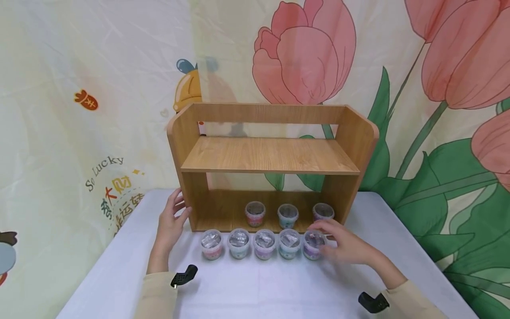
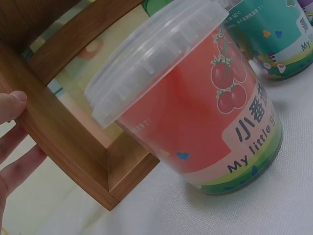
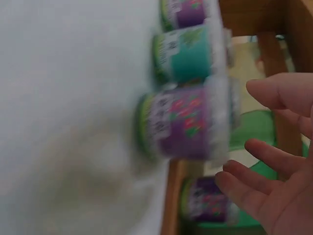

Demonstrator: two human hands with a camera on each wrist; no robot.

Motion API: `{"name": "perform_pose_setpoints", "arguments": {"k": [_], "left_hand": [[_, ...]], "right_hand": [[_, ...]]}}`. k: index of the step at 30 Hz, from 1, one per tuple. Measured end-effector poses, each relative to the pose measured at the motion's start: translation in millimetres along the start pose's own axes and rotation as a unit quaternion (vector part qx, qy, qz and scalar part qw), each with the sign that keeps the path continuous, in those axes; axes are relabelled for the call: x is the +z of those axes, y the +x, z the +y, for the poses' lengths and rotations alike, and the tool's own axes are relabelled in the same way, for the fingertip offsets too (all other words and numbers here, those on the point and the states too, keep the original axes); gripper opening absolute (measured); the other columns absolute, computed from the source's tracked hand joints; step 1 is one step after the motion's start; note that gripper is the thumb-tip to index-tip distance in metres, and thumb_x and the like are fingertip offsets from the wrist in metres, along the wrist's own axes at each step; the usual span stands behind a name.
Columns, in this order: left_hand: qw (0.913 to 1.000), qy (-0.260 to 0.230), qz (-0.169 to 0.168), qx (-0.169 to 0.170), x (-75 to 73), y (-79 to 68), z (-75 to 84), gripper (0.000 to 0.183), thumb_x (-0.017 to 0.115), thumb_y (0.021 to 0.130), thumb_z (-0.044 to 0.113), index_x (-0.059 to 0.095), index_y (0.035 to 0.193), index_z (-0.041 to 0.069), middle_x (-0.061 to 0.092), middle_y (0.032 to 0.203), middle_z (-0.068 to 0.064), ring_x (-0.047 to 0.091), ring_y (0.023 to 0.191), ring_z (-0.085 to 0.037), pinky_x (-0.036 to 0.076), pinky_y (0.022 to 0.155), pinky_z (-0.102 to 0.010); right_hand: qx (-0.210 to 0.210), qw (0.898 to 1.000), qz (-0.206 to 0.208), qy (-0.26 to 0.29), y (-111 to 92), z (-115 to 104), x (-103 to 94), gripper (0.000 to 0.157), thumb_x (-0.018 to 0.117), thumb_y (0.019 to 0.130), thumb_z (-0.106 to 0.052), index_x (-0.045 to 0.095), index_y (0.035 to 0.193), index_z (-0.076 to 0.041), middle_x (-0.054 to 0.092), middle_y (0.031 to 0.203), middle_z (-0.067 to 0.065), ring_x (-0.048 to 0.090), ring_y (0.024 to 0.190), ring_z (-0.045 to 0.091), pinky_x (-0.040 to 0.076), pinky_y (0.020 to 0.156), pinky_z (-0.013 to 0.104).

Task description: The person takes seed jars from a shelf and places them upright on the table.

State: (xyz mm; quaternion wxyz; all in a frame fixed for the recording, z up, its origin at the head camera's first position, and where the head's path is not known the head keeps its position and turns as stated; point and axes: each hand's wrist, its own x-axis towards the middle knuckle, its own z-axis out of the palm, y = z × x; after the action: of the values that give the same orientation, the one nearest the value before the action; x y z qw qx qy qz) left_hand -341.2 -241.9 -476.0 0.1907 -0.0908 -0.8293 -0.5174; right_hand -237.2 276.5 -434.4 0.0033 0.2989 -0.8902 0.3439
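Note:
My left hand (image 1: 171,221) grips the left side panel of a wooden shelf (image 1: 271,157). In the left wrist view its thumb lies on the panel's edge, with the fingers (image 2: 22,169) behind it. My right hand (image 1: 346,243) hovers at the right end of a row of lidded plastic cups, fingers spread and holding nothing. Closest to it is a purple cup (image 3: 183,122) with a clear lid, blurred in the right wrist view. A red cup (image 2: 195,107) with a tomato print stands at the row's left end, near the left hand.
Three more cups stand on the lower board: a pink one (image 1: 255,214), a teal one (image 1: 287,216) and a purple one (image 1: 323,212), partly behind the right hand. The shelf stands on a white-covered table (image 1: 255,292) before a printed cloth backdrop (image 1: 131,88).

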Motion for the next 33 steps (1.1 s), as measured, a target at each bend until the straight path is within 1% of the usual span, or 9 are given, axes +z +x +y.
{"name": "perform_pose_setpoints", "arguments": {"k": [5,8,12,16,20,22,24,28,33], "left_hand": [[1.0000,0.001,-0.001,-0.002,-0.5,0.5,1.4,0.080,0.065,0.106,0.010,0.025,0.167,0.044,0.049,0.159,-0.020,0.052,0.143,-0.045,0.054,0.106,-0.061],[1.0000,0.005,-0.001,-0.004,-1.1,0.6,1.3,0.081,0.065,0.107,0.010,0.024,0.166,0.046,0.048,0.159,-0.020,0.051,0.144,-0.045,0.054,0.106,-0.061],[1.0000,0.008,-0.001,-0.006,-0.9,0.4,0.6,0.080,0.065,0.107,0.012,0.023,0.166,0.047,0.048,0.160,-0.020,0.050,0.144,-0.045,0.053,0.107,-0.061],[0.9999,0.008,0.001,-0.007,0.4,-0.3,0.3,0.080,0.064,0.107,0.013,0.023,0.166,0.047,0.047,0.160,-0.020,0.049,0.145,-0.046,0.053,0.107,-0.062],[1.0000,0.006,0.000,-0.004,1.4,-0.8,0.2,0.081,0.064,0.107,0.012,0.023,0.166,0.048,0.047,0.160,-0.020,0.050,0.145,-0.046,0.053,0.107,-0.061],[1.0000,0.005,0.000,-0.003,1.3,-1.1,0.0,0.080,0.064,0.107,0.012,0.023,0.166,0.048,0.047,0.160,-0.020,0.050,0.145,-0.045,0.054,0.106,-0.060],[1.0000,0.003,-0.001,-0.003,0.9,-1.1,-0.2,0.080,0.064,0.107,0.013,0.023,0.166,0.047,0.047,0.160,-0.020,0.050,0.145,-0.045,0.054,0.106,-0.059],[1.0000,0.004,-0.001,-0.002,1.4,-0.8,0.0,0.079,0.064,0.107,0.012,0.024,0.167,0.046,0.048,0.159,-0.021,0.050,0.144,-0.045,0.054,0.106,-0.059],[1.0000,0.007,0.000,-0.006,2.3,-1.2,-0.4,0.080,0.064,0.107,0.012,0.023,0.166,0.047,0.048,0.160,-0.020,0.050,0.145,-0.045,0.054,0.107,-0.060]], "right_hand": [[-0.002,1.000,0.012,-0.016,30,-24,-5.2,0.046,0.079,0.098,-0.015,0.062,0.141,-0.018,0.059,0.139,0.006,0.057,0.131,0.029,0.057,0.107,0.051],[0.001,1.000,0.005,0.001,52,-39,-2.7,0.051,0.079,0.098,-0.014,0.059,0.145,-0.017,0.058,0.143,0.010,0.056,0.133,0.034,0.054,0.111,0.052],[0.002,1.000,0.007,0.026,80,-51,6.8,0.056,0.078,0.099,-0.014,0.055,0.150,-0.016,0.053,0.148,0.016,0.055,0.135,0.043,0.053,0.110,0.056],[0.022,0.999,0.015,0.039,107,-58,22.9,0.058,0.078,0.098,-0.016,0.053,0.151,-0.019,0.051,0.150,0.015,0.058,0.133,0.041,0.056,0.108,0.055],[0.043,0.998,0.028,0.023,131,-59,43.1,0.060,0.080,0.096,-0.017,0.055,0.151,-0.017,0.054,0.149,0.014,0.060,0.127,0.035,0.058,0.104,0.053],[0.047,0.998,0.036,0.013,141,-59,53.0,0.061,0.081,0.095,-0.016,0.056,0.150,-0.014,0.058,0.147,0.016,0.059,0.127,0.037,0.056,0.104,0.055],[0.048,0.998,0.043,0.004,149,-58,61.8,0.061,0.082,0.093,-0.015,0.057,0.149,-0.010,0.061,0.146,0.017,0.058,0.129,0.039,0.052,0.108,0.058],[0.036,0.998,0.053,-0.001,159,-54,75.4,0.059,0.083,0.091,-0.012,0.059,0.144,-0.002,0.065,0.141,0.020,0.059,0.133,0.041,0.048,0.112,0.061],[0.030,0.998,0.052,0.003,169,-51,89.3,0.054,0.083,0.090,-0.007,0.061,0.139,0.001,0.069,0.131,0.020,0.066,0.121,0.036,0.054,0.106,0.055]]}}
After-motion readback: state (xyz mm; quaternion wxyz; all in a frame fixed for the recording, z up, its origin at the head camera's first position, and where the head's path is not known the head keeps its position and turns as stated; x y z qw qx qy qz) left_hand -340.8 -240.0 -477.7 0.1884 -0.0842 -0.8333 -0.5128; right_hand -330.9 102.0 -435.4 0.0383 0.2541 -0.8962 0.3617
